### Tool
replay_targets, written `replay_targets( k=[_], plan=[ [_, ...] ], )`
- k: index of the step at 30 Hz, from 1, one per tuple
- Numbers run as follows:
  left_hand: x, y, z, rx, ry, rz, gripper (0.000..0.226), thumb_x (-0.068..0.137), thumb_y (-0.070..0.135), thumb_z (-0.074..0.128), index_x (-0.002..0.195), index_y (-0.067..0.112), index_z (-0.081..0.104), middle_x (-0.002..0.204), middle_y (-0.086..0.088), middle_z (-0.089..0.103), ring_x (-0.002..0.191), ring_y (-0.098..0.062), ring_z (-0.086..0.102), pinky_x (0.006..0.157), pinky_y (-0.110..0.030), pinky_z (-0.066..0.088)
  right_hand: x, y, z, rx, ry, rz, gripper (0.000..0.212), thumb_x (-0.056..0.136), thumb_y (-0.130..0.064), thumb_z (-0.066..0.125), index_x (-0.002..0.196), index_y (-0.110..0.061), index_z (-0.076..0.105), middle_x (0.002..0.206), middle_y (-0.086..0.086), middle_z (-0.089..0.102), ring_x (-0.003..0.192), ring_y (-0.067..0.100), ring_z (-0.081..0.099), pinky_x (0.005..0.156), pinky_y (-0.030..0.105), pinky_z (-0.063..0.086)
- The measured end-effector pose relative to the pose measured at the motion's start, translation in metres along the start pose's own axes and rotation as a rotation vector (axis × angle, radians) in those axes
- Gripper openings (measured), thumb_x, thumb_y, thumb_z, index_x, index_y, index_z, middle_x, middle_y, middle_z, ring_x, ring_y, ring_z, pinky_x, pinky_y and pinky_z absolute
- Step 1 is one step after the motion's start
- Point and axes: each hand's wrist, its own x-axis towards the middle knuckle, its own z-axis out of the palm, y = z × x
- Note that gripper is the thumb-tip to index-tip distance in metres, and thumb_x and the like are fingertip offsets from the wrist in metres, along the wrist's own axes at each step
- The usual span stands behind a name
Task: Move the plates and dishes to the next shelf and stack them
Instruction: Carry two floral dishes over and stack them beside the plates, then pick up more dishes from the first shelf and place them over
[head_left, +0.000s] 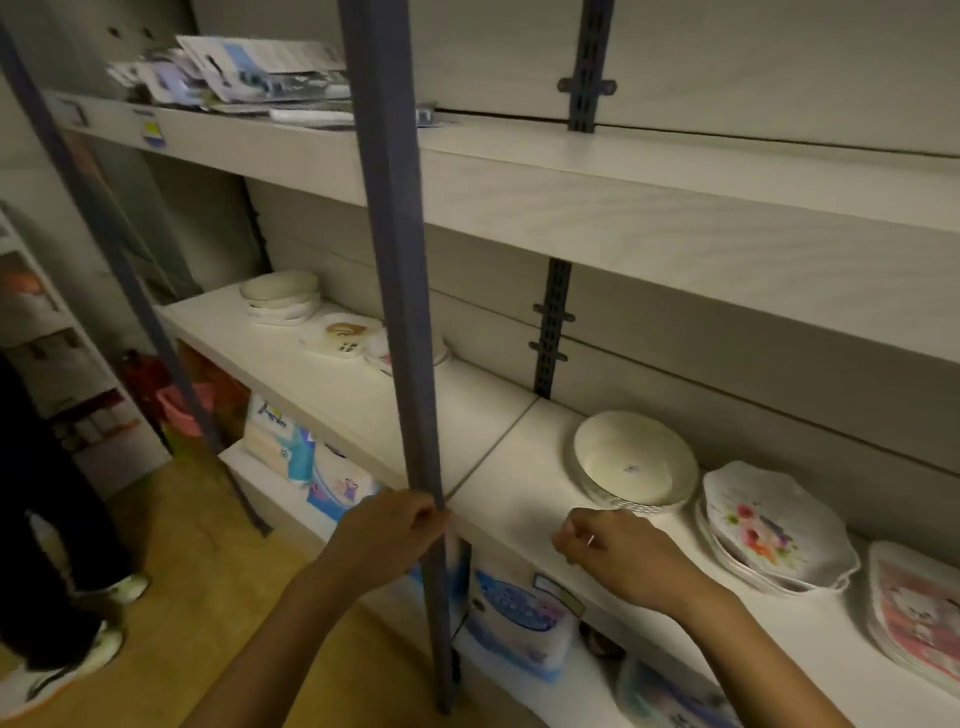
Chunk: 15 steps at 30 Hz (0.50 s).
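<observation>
On the right shelf section (524, 483) stands a stack of round cream dishes (635, 460), then a stack of scalloped floral plates (768, 525), then pink square plates (915, 613) at the frame's edge. The left shelf section (291, 358) holds a stack of cream dishes (280, 296), a patterned plate (340, 338) and another plate partly hidden behind the post. My left hand (392, 535) is curled against the grey upright post (410, 322) at the shelf's front edge. My right hand (618, 556) hovers loosely closed, holding nothing, just in front of the cream dishes.
An upper shelf (571, 208) overhangs the plates, with packaged goods (244, 67) at its left end. Tissue packs (519, 618) fill the shelf below. Another person's legs and shoes (62, 613) stand at the left on the yellow floor.
</observation>
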Motion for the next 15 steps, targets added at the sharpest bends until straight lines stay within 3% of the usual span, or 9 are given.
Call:
replay_targets(
  k=[5,10,15],
  plan=[
    [-0.009,-0.06,-0.053,0.054,0.05,0.044,0.025,0.094,0.034,0.042,0.091,0.016,0.059,0.065,0.013,0.053,0.058,-0.001,0.057,0.07,-0.02,0.051,0.024,-0.078,0.028,0.001,0.004,-0.057,0.03,0.093,-0.045,0.04,0.097,-0.024,0.062,0.101,-0.002,0.067,0.09,0.018,0.06,0.074,0.031,0.045],
    [-0.002,-0.136,-0.103,0.146,0.107,0.007,0.033,0.094,0.037,0.041,0.092,0.011,0.061,0.083,-0.01,0.069,0.077,-0.021,0.065,0.078,-0.038,0.055,0.061,-0.152,0.061,0.04,0.059,-0.065,0.032,0.093,-0.046,0.039,0.102,-0.025,0.061,0.103,0.0,0.066,0.093,0.02,0.061,0.081,0.036,0.051],
    [0.012,-0.184,-0.14,0.222,0.114,0.02,0.03,0.093,0.038,0.042,0.094,0.014,0.059,0.094,-0.003,0.068,0.086,-0.017,0.064,0.074,-0.027,0.051,0.097,-0.204,0.079,0.062,0.123,-0.025,0.031,0.093,-0.045,0.04,0.103,-0.025,0.061,0.107,0.002,0.067,0.095,0.022,0.062,0.084,0.039,0.052]
  ],
)
